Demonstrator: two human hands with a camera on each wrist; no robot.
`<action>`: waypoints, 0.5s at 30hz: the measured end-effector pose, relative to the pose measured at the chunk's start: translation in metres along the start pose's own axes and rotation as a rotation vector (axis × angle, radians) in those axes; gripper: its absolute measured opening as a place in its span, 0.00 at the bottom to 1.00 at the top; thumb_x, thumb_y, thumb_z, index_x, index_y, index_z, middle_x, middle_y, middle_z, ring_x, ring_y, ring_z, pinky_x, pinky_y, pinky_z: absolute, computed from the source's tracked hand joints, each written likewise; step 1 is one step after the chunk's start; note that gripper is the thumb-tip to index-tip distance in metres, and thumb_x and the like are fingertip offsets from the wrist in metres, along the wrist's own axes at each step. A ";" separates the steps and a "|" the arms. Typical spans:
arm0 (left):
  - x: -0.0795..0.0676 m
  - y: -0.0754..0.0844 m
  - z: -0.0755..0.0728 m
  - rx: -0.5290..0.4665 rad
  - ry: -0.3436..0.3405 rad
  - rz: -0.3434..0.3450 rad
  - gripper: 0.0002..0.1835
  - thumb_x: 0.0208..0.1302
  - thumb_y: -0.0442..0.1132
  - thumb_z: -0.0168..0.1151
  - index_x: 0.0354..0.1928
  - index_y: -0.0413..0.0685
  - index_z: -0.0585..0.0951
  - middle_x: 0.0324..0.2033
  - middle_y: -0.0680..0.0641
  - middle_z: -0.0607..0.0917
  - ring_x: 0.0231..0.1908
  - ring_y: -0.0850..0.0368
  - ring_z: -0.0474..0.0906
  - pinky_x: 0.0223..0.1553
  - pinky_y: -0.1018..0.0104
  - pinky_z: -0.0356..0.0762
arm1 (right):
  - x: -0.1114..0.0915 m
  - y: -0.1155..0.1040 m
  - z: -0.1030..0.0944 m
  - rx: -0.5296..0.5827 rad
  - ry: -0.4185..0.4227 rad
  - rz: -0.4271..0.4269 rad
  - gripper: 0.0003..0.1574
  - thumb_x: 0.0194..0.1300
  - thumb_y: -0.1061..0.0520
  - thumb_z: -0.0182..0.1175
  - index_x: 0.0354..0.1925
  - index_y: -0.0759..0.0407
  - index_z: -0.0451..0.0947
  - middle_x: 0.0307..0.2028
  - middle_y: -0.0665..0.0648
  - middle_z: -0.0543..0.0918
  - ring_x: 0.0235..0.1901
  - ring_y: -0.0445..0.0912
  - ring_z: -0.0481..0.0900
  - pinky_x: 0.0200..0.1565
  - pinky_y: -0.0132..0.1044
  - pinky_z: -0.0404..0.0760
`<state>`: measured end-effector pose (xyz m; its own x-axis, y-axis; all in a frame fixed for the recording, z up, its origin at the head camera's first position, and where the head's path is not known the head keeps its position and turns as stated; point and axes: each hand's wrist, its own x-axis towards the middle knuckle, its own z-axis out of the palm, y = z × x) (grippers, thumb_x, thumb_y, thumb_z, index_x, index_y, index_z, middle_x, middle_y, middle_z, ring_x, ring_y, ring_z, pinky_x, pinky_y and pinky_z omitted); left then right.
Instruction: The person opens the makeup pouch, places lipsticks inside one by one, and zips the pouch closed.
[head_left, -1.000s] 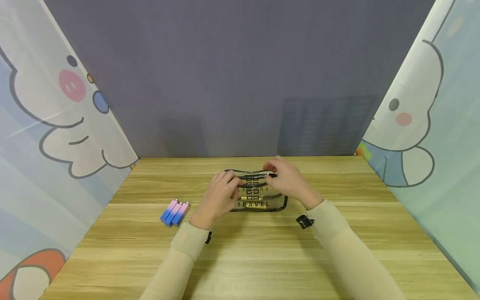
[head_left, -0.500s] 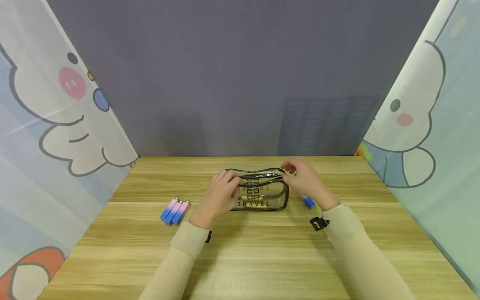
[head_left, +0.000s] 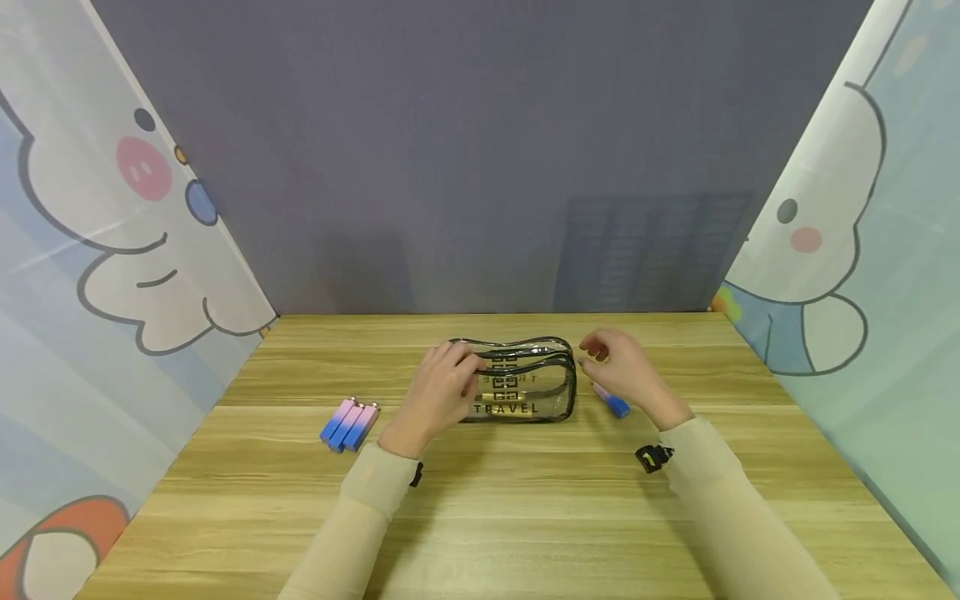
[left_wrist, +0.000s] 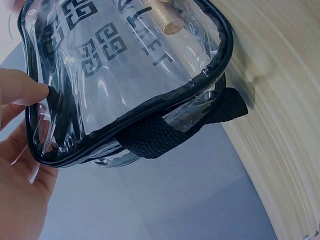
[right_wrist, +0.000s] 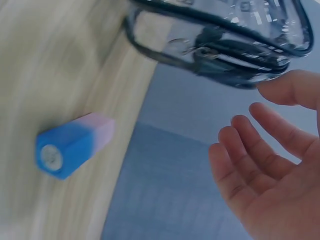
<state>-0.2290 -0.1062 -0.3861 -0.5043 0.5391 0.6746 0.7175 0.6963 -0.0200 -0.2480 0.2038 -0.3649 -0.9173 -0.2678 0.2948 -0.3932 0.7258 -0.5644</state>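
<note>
A clear plastic travel pouch (head_left: 525,392) with black piping and the word TRAVEL stands on the table, gold items (head_left: 504,400) showing inside it. My left hand (head_left: 441,390) pinches its upper left edge, the thumb on the front wall in the left wrist view. My right hand (head_left: 618,367) is off the pouch's right end, fingers loosely bent and nothing in them. In the right wrist view the thumb tip lies right at the pouch's black edge. Below that hand lies a pink-and-blue tube (head_left: 613,402), its blue end toward me.
Several pink-to-blue tubes (head_left: 350,425) lie side by side left of my left hand on the wooden table (head_left: 510,517). A grey panel (head_left: 480,167) rises behind the table, with cartoon-printed curtains (head_left: 817,208) along both sides.
My right hand has slid right along the pouch's top and come off its right end, the mouth there now spread wider. The tube at right has come into sight. My left hand has stayed put.
</note>
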 end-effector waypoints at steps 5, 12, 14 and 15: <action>0.000 0.001 -0.001 -0.003 0.004 0.001 0.11 0.55 0.25 0.69 0.40 0.45 0.85 0.39 0.47 0.84 0.40 0.50 0.77 0.41 0.58 0.74 | -0.003 0.011 0.001 -0.014 -0.027 0.025 0.16 0.65 0.62 0.63 0.49 0.71 0.80 0.42 0.65 0.83 0.41 0.57 0.80 0.47 0.54 0.78; 0.000 0.001 0.000 -0.003 0.005 -0.004 0.11 0.55 0.26 0.69 0.40 0.44 0.85 0.39 0.47 0.84 0.40 0.49 0.77 0.42 0.57 0.74 | -0.006 0.021 0.003 -0.035 -0.065 0.061 0.19 0.64 0.60 0.62 0.50 0.71 0.80 0.43 0.66 0.83 0.42 0.57 0.79 0.47 0.54 0.79; 0.000 0.001 0.000 -0.002 0.005 -0.004 0.11 0.55 0.25 0.69 0.40 0.44 0.85 0.39 0.47 0.84 0.40 0.49 0.77 0.41 0.57 0.74 | -0.007 0.025 0.003 -0.046 -0.082 0.089 0.19 0.64 0.59 0.63 0.50 0.71 0.80 0.43 0.66 0.83 0.42 0.57 0.79 0.47 0.54 0.78; 0.000 0.001 0.000 -0.002 0.004 -0.004 0.11 0.55 0.25 0.69 0.39 0.44 0.85 0.39 0.47 0.84 0.40 0.49 0.77 0.41 0.57 0.74 | -0.007 0.026 0.004 -0.052 -0.093 0.104 0.20 0.64 0.58 0.63 0.51 0.71 0.80 0.43 0.67 0.83 0.43 0.57 0.79 0.47 0.54 0.78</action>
<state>-0.2279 -0.1054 -0.3860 -0.5054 0.5341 0.6777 0.7161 0.6979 -0.0160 -0.2520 0.2222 -0.3846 -0.9558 -0.2450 0.1626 -0.2940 0.7842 -0.5465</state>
